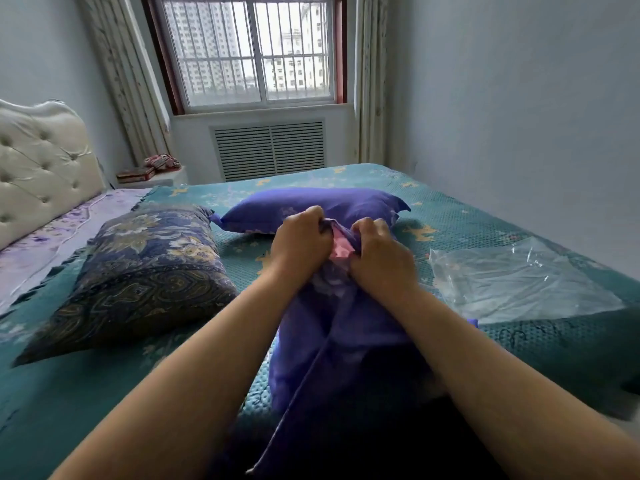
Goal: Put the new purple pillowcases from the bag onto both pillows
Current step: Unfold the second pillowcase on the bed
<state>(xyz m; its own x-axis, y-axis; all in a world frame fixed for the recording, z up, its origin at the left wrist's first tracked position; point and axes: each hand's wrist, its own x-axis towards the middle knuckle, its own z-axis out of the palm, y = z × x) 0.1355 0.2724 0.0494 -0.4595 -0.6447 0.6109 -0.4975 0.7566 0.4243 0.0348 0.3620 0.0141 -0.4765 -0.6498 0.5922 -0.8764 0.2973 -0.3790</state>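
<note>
Head view: both hands, left hand and right hand, bunching fingers tight on the open end of the purple pillowcase, pink pillow poking out between them, long axis running straight back toward the body, finished purple pillow lying just beyond on the bed.

home bedroom: bed with teal patterned bedspread, cream tufted headboard, pillows, curtained barred window facing apartment blocks, radiator grille, bedside table.
</note>
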